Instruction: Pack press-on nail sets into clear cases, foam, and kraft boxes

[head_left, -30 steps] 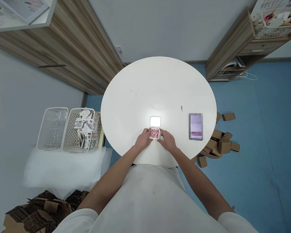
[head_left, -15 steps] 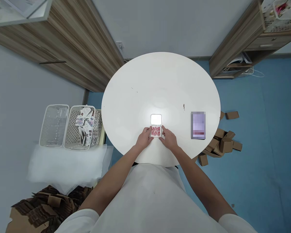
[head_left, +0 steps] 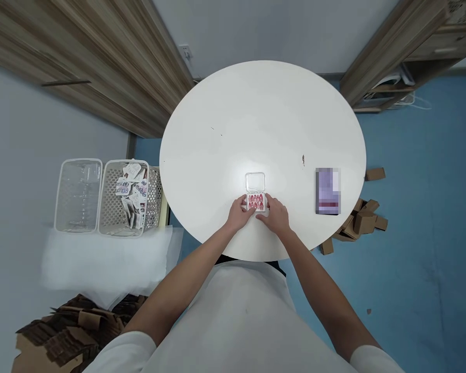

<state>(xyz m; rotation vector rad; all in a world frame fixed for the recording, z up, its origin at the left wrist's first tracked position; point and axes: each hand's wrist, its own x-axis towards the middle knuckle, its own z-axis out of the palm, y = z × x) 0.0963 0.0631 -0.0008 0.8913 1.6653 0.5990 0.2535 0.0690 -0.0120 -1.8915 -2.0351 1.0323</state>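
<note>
Transparent plastic case (head_left: 261,211), lid (head_left: 255,181) raised on its far side, is held on the white table (head_left: 256,103): L side gripped by left hand (head_left: 238,213), R side by right hand (head_left: 278,216), fingers of both curled. Red nail-shaped pcs (head_left: 256,202) are held inside in approx. two rows. Risk, as judged: pcs could be shaken out of line if case is jolted or squeezed unevenly; they could be pinched if lid is lowered w/ one sitting proud. Whether any are loose can't be told. Well L of case, off the table, printed cards (head_left: 140,191) are piled in a perf. basket (head_left: 154,194); in the bin (head_left: 81,160) farther L, shiny clear plastic is seen, details n/a.
</note>
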